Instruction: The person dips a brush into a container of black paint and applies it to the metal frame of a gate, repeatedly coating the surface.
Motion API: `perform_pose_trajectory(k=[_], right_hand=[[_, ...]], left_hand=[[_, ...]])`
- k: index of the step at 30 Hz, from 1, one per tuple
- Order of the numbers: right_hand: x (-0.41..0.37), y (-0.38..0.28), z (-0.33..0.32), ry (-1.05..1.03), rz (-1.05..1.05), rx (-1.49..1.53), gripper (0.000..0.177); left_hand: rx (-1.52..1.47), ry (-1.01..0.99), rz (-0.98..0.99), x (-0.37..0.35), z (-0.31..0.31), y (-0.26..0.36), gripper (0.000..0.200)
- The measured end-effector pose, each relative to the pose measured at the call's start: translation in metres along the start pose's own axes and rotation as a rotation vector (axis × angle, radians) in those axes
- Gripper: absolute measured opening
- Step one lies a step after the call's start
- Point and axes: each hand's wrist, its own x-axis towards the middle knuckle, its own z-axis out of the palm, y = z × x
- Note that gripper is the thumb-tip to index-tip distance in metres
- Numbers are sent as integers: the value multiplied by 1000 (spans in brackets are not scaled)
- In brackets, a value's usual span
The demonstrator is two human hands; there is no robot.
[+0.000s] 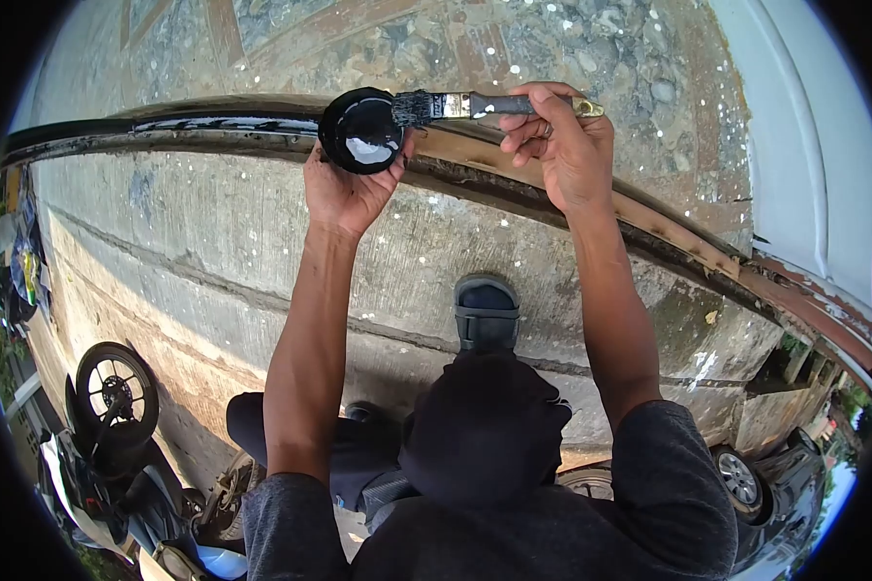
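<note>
My left hand (352,197) is closed around a round container of glossy black paint (360,131), its open top facing the camera. A flat paintbrush (484,106) is pinched by the handle in my right hand (572,145). Its black, paint-coated bristles meet the container's right rim. Behind and beside the hands runs a long narrow rail (649,225). Left of the container the rail is wet, shiny black; on the right it is brown.
Paint-spotted concrete (213,223) lies below the rail, and a worn stone-patterned surface (572,48) above it. A sandalled foot (486,310) stands on the concrete. A motorcycle (107,465) is parked at lower left, a dark car (775,494) at lower right. A white panel (794,126) borders the right.
</note>
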Motion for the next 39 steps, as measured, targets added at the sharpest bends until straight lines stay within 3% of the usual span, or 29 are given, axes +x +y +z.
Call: perform_pose_trajectory(k=[11, 17, 24, 28, 33, 36, 39], right_hand=[[25, 60, 18, 194, 233, -430, 19], [16, 53, -4, 262, 259, -721, 21], [45, 64, 39, 127, 214, -641, 18], [45, 84, 13, 70, 46, -894, 18], [33, 44, -8, 194, 92, -841, 18], [45, 44, 17, 123, 165, -658, 19], [40, 55, 1, 91, 174, -790, 20]], left_hand=[[-13, 67, 113, -64, -28, 41, 48], [-60, 77, 118, -79, -32, 42, 48], [-66, 109, 113, -89, -28, 37, 48], [-80, 109, 108, -86, -28, 36, 48], [-97, 103, 109, -86, -33, 31, 48], [-100, 108, 99, -85, -34, 26, 48], [-83, 73, 80, -84, -31, 28, 47]])
